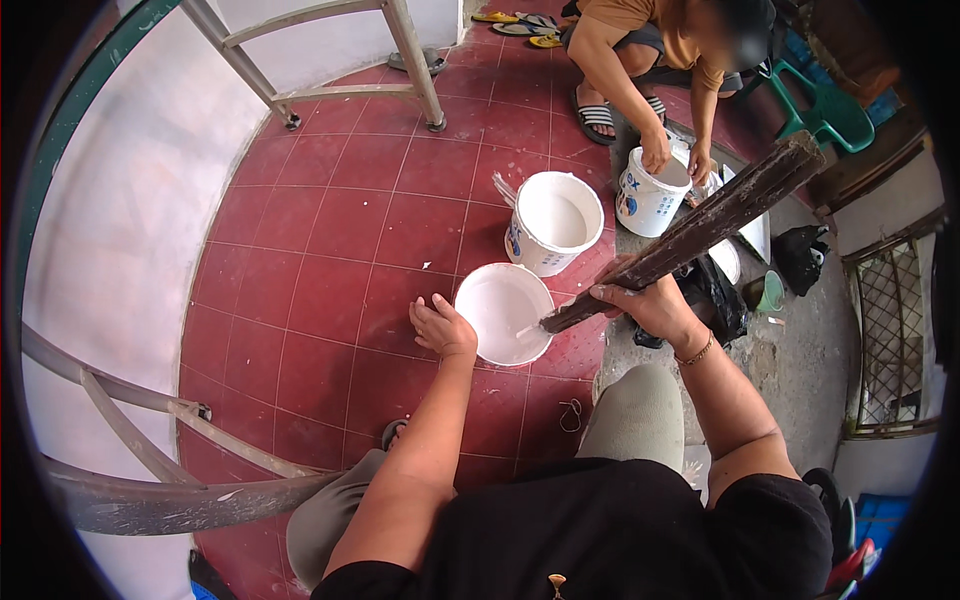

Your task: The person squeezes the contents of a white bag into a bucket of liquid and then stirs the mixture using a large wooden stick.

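My right hand [655, 303] is wrapped round a long dark wooden plank [715, 222]. The plank slants up to the far right, and its low end reaches inside the rim of the near white bucket [490, 352], against the pale liquid. At that bucket's left side is my left hand [443, 326], fingers stretched out and spread; the side of the hand seems to rest against the bucket. Just behind stands a second white bucket [541, 262] with white liquid in it and what looks like a brush at its left rim.
Across from me a crouching person [625, 60] has both hands at a third white bucket [650, 208]. Wooden frames [410, 60] stand at left. Black plastic bags [800, 258], a green cup [770, 292] and a green plastic chair [822, 105] are at right. Red tiles [330, 255] cover the floor.
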